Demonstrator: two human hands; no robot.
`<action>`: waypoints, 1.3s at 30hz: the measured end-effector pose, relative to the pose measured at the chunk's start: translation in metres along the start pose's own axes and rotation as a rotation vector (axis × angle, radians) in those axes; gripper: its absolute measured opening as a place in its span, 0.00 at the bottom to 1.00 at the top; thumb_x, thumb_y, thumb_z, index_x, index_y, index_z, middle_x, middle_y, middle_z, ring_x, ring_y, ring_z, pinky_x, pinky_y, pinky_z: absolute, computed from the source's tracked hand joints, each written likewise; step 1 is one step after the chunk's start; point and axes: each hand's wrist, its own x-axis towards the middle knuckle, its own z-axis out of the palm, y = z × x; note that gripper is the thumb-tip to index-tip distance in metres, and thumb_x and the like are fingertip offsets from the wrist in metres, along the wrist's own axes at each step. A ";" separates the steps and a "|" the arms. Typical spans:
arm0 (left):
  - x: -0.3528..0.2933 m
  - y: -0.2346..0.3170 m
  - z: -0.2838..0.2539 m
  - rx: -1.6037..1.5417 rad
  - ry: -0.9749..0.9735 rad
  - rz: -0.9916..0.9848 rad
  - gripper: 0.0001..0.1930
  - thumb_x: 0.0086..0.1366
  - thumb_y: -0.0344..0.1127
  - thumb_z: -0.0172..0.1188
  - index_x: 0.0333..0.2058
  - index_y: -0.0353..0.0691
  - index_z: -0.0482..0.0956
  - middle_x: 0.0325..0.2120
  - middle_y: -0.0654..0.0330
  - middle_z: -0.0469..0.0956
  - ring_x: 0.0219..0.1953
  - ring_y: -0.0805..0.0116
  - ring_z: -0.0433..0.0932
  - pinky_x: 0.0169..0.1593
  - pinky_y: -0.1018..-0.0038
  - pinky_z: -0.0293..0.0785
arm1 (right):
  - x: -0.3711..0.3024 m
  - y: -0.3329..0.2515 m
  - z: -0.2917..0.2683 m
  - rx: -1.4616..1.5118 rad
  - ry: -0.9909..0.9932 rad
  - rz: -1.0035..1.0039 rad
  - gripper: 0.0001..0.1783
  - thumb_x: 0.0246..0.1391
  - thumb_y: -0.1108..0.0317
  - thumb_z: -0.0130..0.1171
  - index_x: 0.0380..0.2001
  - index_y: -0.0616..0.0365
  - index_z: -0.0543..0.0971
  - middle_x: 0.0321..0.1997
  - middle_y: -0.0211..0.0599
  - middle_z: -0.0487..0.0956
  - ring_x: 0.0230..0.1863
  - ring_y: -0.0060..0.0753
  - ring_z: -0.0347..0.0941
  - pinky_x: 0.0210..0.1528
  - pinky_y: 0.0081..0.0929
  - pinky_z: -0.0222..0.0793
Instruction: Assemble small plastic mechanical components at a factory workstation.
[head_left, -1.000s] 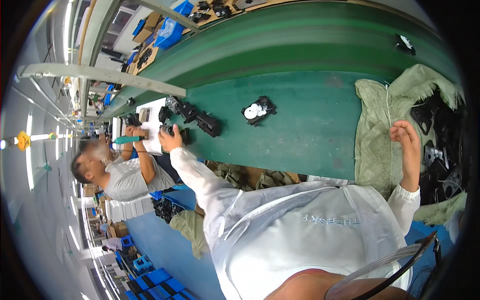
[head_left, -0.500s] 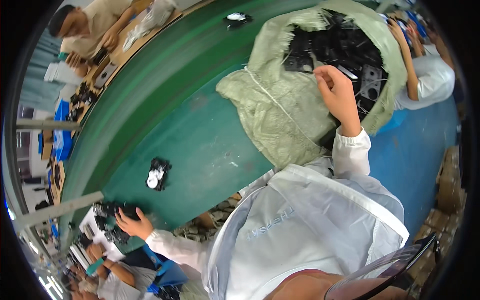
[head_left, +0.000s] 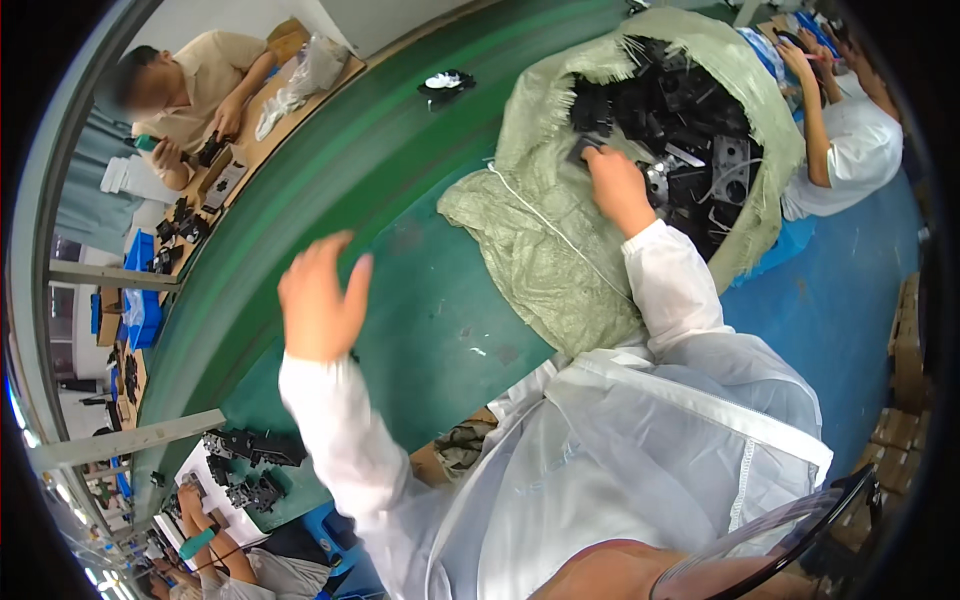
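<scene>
A large pale-green woven sack point(head_left: 545, 235) lies with its mouth open, full of black plastic parts point(head_left: 690, 95) and a few silvery metal pieces. At the near left rim of that mouth, my right hand point(head_left: 617, 187) is closed on a small dark plastic part point(head_left: 588, 148), its exact kind unclear. My left hand point(head_left: 322, 305) is raised over the green work surface point(head_left: 425, 300), fingers spread and holding nothing. A sliver of something dark shows beside its wrist, mostly hidden.
A black-and-white part point(head_left: 446, 84) sits on the green conveyor belt point(head_left: 400, 150). Several black assemblies point(head_left: 250, 460) stand at the lower left. A person point(head_left: 190, 95) works across the belt; another person's white sleeve point(head_left: 850, 150) is beyond the sack. A metal bar point(head_left: 140, 437) juts in at left.
My left hand has left the black assemblies and risen up and rightward. My right hand has shifted left to the sack's rim, a dark part now in it. The belt part appears lower left.
</scene>
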 end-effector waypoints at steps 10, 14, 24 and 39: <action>0.211 -0.077 0.233 -0.070 -0.054 -0.444 0.21 0.59 0.50 0.63 0.50 0.51 0.82 0.46 0.58 0.82 0.53 0.55 0.77 0.58 0.56 0.67 | -0.020 -0.004 -0.077 0.570 0.114 -0.065 0.14 0.49 0.73 0.49 0.40 0.63 0.75 0.38 0.44 0.78 0.37 0.45 0.75 0.42 0.32 0.73; 0.225 -0.080 0.260 -0.039 0.089 -0.538 0.15 0.59 0.50 0.64 0.45 0.60 0.85 0.46 0.63 0.80 0.54 0.55 0.73 0.58 0.52 0.61 | -0.026 0.004 -0.070 1.621 -0.067 0.303 0.16 0.60 0.66 0.42 0.45 0.59 0.76 0.40 0.32 0.79 0.36 0.20 0.74 0.34 0.19 0.70; 0.186 -0.026 0.153 -0.456 0.735 -0.141 0.08 0.63 0.33 0.63 0.30 0.34 0.82 0.30 0.56 0.79 0.31 0.61 0.77 0.37 0.68 0.73 | -0.004 -0.029 -0.066 2.505 -0.347 0.548 0.23 0.58 0.49 0.57 0.50 0.51 0.70 0.30 0.29 0.71 0.25 0.22 0.66 0.21 0.16 0.58; 0.061 0.088 0.063 -1.313 0.828 -0.322 0.10 0.72 0.34 0.49 0.30 0.37 0.70 0.23 0.70 0.66 0.27 0.82 0.62 0.31 0.80 0.61 | 0.010 -0.150 -0.083 1.880 -0.314 -0.082 0.37 0.57 0.50 0.48 0.62 0.68 0.67 0.45 0.42 0.79 0.41 0.28 0.76 0.47 0.25 0.72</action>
